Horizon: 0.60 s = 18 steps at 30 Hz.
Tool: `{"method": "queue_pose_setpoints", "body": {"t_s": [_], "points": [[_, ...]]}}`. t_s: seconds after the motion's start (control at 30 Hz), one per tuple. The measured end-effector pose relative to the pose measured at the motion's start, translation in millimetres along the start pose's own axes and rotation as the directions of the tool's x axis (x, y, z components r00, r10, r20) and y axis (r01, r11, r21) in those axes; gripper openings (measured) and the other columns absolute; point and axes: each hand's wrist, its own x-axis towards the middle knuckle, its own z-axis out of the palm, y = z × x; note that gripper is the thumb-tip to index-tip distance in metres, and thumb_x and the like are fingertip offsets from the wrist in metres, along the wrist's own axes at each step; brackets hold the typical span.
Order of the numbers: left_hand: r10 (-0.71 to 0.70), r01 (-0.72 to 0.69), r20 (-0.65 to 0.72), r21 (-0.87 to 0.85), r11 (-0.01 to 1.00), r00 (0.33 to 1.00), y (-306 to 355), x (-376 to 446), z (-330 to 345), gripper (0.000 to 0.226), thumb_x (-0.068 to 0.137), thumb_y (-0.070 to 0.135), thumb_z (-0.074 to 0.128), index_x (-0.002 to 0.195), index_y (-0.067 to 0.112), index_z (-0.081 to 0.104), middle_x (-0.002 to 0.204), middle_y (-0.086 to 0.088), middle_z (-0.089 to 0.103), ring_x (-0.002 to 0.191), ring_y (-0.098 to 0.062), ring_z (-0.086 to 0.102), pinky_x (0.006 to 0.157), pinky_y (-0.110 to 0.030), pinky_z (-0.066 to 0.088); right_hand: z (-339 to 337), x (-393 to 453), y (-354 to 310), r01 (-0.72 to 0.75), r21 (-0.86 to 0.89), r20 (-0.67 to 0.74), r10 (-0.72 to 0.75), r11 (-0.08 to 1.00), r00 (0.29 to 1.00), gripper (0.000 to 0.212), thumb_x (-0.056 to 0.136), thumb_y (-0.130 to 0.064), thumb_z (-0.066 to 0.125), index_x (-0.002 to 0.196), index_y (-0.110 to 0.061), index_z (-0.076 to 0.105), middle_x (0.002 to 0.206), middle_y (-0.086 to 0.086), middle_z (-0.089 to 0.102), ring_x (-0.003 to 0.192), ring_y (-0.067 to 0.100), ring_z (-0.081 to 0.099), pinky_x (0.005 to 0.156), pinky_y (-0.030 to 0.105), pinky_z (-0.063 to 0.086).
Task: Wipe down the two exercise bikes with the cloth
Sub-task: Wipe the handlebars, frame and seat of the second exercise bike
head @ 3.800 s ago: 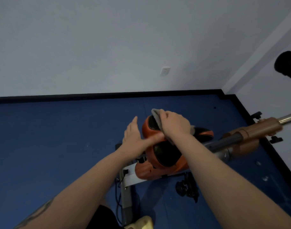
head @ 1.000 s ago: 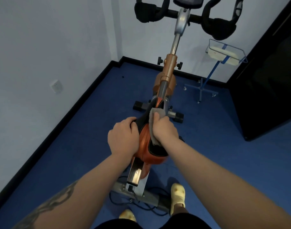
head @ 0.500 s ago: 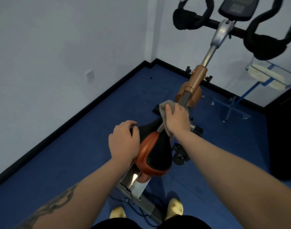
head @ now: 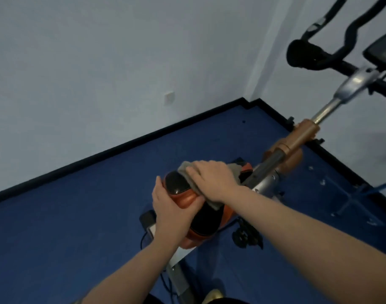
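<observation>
Wiping the orange-and-black saddle [head: 200,213] of the exercise bike [head: 297,139].

Right hand [head: 214,181] flat on grey cloth [head: 187,172], fingers straight, pressing atop the saddle; left hand [head: 172,209] cupping its side from 9 o'clock. Handlebars [head: 314,55] at 2 o'clock.

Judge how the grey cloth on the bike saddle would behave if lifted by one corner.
The cloth probably hangs limp: it drapes over the saddle under the right hand. It looks thin, so likely light. Being fabric, it probably grips rather than slides.
</observation>
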Motion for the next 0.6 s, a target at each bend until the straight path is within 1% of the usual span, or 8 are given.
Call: {"method": "queue_pose_setpoints", "body": {"t_s": [0.1, 0.2, 0.27, 0.33, 0.4, 0.47, 0.53, 0.6], "points": [[-0.125, 0.135, 0.105, -0.093, 0.986, 0.987, -6.1, -8.4, 1.1, 0.152, 0.036, 0.07, 0.084, 0.15, 0.038, -0.011, 0.152, 0.005, 0.022, 0.136, -0.016, 0.036, 0.113, -0.046, 0.035, -12.2, 12.5, 18.1, -0.022, 0.2, 0.195, -0.018, 0.98, 0.981, 0.055, 0.098, -0.056, 0.017, 0.135, -0.029, 0.047, 0.135, 0.0, 0.056, 0.116, 0.028, 0.056, 0.089, 0.043, 0.042], [-0.18, 0.207, 0.185, -0.136, 0.969, 0.966, -11.0, -9.0, -0.2, 0.16, 0.03, 0.064, 0.089, 0.148, 0.039, -0.016, 0.142, 0.005, 0.035, 0.125, -0.013, 0.047, 0.109, -0.041, 0.04, -11.4, 32.1, 20.7, -0.131, -0.02, 0.288, 0.131, 0.991, 0.949, 0.048, 0.102, -0.046, 0.016, 0.129, -0.029, 0.051, 0.128, 0.006, 0.058, 0.111, 0.031, 0.056, 0.079, 0.041, 0.039], [-0.178, 0.214, 0.227, -0.145, 0.966, 0.957, -11.9, -5.6, -0.8, 0.161, 0.029, 0.06, 0.091, 0.148, 0.035, -0.015, 0.138, 0.006, 0.039, 0.123, -0.012, 0.048, 0.108, -0.041, 0.041, -0.2, 23.6, -11.7, 0.031, -0.023, 0.141, -0.028, 0.999, 0.99, 0.044, 0.102, -0.047, 0.019, 0.124, -0.028, 0.052, 0.126, 0.002, 0.058, 0.111, 0.029, 0.056, 0.078, 0.04, 0.039], [-0.162, 0.199, 0.258, -0.122, 0.973, 0.953, -12.2, -3.1, -1.7, 0.153, 0.029, 0.057, 0.091, 0.146, 0.028, -0.002, 0.137, 0.008, 0.042, 0.121, -0.008, 0.049, 0.104, -0.034, 0.045, 10.9, 6.6, -36.5, 0.293, 0.013, -0.014, -0.293, 0.956, 0.956, 0.048, 0.098, -0.053, 0.023, 0.126, -0.029, 0.054, 0.132, -0.004, 0.054, 0.118, 0.022, 0.049, 0.084, 0.04, 0.04], [-0.214, 0.243, 0.265, -0.078, 0.967, 0.94, -10.1, -1.7, -3.6, 0.139, 0.027, 0.059, 0.09, 0.137, 0.03, 0.009, 0.127, 0.012, 0.047, 0.111, -0.003, 0.051, 0.091, -0.025, 0.05, 3.7, 13.5, -30.8, 0.454, 0.11, 0.064, -0.462, 0.884, 0.885, 0.049, 0.096, -0.059, 0.027, 0.128, -0.033, 0.054, 0.136, -0.01, 0.049, 0.123, 0.016, 0.043, 0.087, 0.037, 0.039], [-0.3, 0.32, 0.24, -0.046, 0.946, 0.923, -8.5, -1.2, -5.8, 0.136, 0.023, 0.061, 0.09, 0.131, 0.03, 0.014, 0.115, 0.014, 0.045, 0.107, -0.008, 0.053, 0.087, -0.03, 0.052, -5.8, 36.1, -19.5, 0.247, 0.253, 0.245, -0.309, 0.935, 0.919, 0.051, 0.095, -0.064, 0.028, 0.128, -0.035, 0.053, 0.135, -0.01, 0.052, 0.123, 0.017, 0.048, 0.088, 0.037, 0.04], [-0.327, 0.348, 0.225, -0.061, 0.936, 0.918, -9.2, -0.4, -5.0, 0.132, 0.021, 0.058, 0.092, 0.129, 0.022, 0.024, 0.115, 0.01, 0.046, 0.107, -0.011, 0.055, 0.092, -0.036, 0.053, -3.5, 54.6, -16.2, -0.004, 0.221, 0.359, -0.077, 0.975, 0.93, 0.056, 0.096, -0.065, 0.021, 0.127, -0.034, 0.057, 0.133, -0.004, 0.057, 0.119, 0.023, 0.053, 0.09, 0.041, 0.043], [-0.327, 0.351, 0.228, -0.073, 0.933, 0.917, -9.2, -0.4, -4.0, 0.123, 0.021, 0.057, 0.092, 0.125, 0.016, 0.04, 0.113, 0.005, 0.056, 0.105, -0.013, 0.059, 0.091, -0.039, 0.054, -0.1, 46.0, -30.9, 0.112, 0.119, 0.296, -0.143, 0.986, 0.944, 0.054, 0.094, -0.064, 0.021, 0.122, -0.036, 0.057, 0.129, -0.005, 0.058, 0.115, 0.023, 0.053, 0.086, 0.042, 0.044]]}}
